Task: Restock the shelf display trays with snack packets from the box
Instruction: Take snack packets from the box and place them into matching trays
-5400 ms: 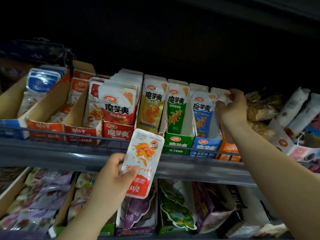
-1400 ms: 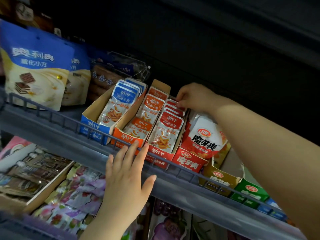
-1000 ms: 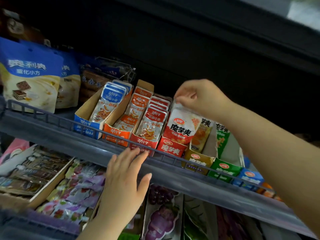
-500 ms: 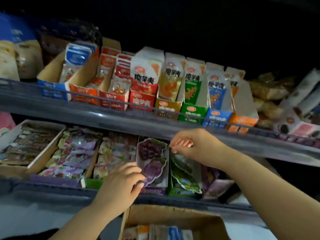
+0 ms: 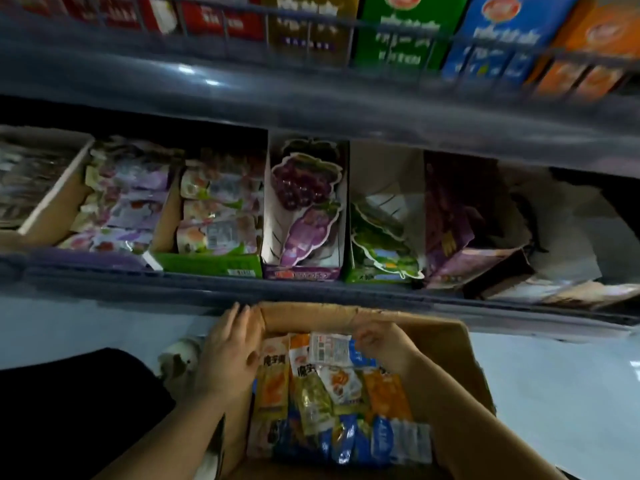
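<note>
An open cardboard box point(image 5: 446, 344) stands low in front of the shelves, filled with several mixed snack packets point(image 5: 311, 396) in orange, yellow, blue and white. My left hand point(image 5: 228, 355) rests on the box's left wall, fingers fairly straight toward the far corner and thumb over the inner side. My right hand point(image 5: 384, 344) is inside the box at the far end. Its fingers curl onto the corner of a white-backed packet point(image 5: 329, 348) lying on top. The display trays point(image 5: 391, 39) of the upper shelf show only as blurred fronts along the top edge.
Just above the box, the lower shelf point(image 5: 311, 292) holds trays of purple and green packets, a grape-shaped pack point(image 5: 301, 202) and a crumpled purple carton point(image 5: 460, 244). The grey upper shelf front point(image 5: 311, 102) overhangs it. Pale floor lies on both sides of the box.
My view has dropped from the shelves to the box. Both hands came down: the left onto the box wall, the right into the box onto the packets.
</note>
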Action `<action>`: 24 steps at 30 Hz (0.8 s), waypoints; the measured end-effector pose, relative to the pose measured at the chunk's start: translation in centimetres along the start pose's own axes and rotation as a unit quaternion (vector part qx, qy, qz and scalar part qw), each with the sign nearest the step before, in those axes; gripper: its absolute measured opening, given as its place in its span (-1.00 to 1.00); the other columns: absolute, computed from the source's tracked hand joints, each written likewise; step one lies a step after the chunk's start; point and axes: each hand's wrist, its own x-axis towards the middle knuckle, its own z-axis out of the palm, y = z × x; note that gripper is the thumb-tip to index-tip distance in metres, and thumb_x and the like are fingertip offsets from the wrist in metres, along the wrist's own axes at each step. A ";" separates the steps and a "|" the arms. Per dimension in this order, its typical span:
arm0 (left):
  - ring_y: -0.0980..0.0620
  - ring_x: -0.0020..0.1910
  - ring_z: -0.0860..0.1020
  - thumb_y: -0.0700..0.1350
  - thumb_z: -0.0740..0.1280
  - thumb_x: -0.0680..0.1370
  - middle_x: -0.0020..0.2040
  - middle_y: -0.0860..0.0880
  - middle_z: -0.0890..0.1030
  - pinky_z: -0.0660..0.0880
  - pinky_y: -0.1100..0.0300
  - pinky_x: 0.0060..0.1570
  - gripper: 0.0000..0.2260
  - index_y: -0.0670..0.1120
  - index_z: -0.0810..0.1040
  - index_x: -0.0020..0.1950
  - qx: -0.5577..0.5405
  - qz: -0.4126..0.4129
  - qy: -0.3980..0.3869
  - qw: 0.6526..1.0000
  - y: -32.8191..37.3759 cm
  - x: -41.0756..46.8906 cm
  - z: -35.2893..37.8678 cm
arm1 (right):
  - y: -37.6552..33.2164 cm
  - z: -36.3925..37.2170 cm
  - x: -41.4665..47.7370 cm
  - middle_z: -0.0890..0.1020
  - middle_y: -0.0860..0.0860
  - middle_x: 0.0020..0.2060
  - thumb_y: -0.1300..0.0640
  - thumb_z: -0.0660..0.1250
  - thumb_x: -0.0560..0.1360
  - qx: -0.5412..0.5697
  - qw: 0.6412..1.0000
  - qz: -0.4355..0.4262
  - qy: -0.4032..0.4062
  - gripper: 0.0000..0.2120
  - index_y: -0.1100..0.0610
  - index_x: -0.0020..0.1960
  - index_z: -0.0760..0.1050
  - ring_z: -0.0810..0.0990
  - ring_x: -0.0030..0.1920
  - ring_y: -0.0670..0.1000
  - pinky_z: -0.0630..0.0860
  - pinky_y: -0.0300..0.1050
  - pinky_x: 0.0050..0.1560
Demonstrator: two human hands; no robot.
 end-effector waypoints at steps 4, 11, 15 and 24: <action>-0.03 0.49 0.01 -0.05 0.16 0.58 0.52 -0.07 -0.04 0.02 0.15 0.43 -0.35 -0.13 -0.20 0.49 0.007 -0.019 -0.034 0.999 -0.9 0.2 2.2 | 4.0 3.8 1.7 0.58 0.03 0.05 0.17 0.34 0.47 -0.004 0.995 0.089 -0.054 -0.62 0.15 0.27 0.42 0.57 -0.01 -0.03 0.50 -0.28 -0.08; -0.04 0.50 -0.01 -0.03 0.13 0.59 0.52 -0.10 -0.05 -0.12 0.20 0.41 -0.37 -0.15 -0.21 0.48 0.001 -0.003 -0.019 1.000 -1.2 0.6 3.5 | 6.0 7.4 3.4 -0.08 0.01 0.51 0.02 0.33 0.48 -0.199 0.975 0.034 -0.094 -0.23 -0.05 0.50 -0.08 -0.07 0.50 0.09 0.10 -0.05 0.43; -0.08 0.49 0.05 -0.04 0.19 0.56 0.51 -0.15 0.03 -0.16 0.21 0.33 -0.34 -0.14 -0.22 0.43 -0.002 0.018 -0.015 1.000 -1.6 0.7 4.1 | 5.7 10.3 4.6 -0.30 0.04 0.48 -0.09 0.34 0.44 -0.280 0.951 0.023 -0.125 -0.05 0.00 0.48 -0.33 -0.33 0.47 0.15 -0.10 0.12 0.46; -0.29 0.24 0.44 -0.17 0.46 0.38 0.30 -0.33 0.41 0.20 0.02 0.17 -0.30 -0.35 0.21 0.39 0.066 0.024 -0.018 0.997 -2.6 1.2 4.9 | 7.0 11.5 6.5 -0.36 0.19 0.44 -0.15 0.28 0.46 -0.410 0.905 0.014 -0.110 -0.03 0.09 0.45 -0.43 -0.33 0.44 0.28 -0.22 0.35 0.36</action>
